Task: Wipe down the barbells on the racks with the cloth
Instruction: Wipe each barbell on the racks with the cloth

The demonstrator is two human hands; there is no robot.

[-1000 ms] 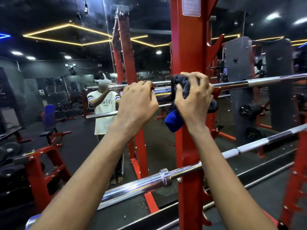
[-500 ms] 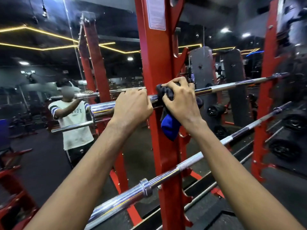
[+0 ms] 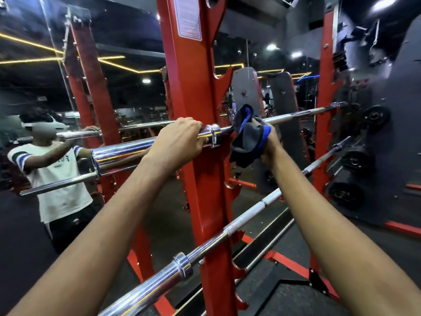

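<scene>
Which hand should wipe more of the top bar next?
Right, probably. The right hand grips the cloth on the top bar, with bare shaft running on beyond it. The left hand has no cloth; it grips the bar's thick end.

We're in a gym, no doubt: chrome barbells (image 3: 123,151) resting across a red steel rack (image 3: 196,87), black weight plates (image 3: 345,193) on pegs to the right. A wall mirror (image 3: 29,92) behind reflects yellow ceiling light strips (image 3: 114,65).

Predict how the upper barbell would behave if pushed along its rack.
The upper barbell likely rolls: its round sleeve rests on the red rack. Probably slippery: mirror-polished chrome. Probably stiff, heavy: spans both uprights without sagging. The left hand grips it; the right hand holds the cloth.
</scene>
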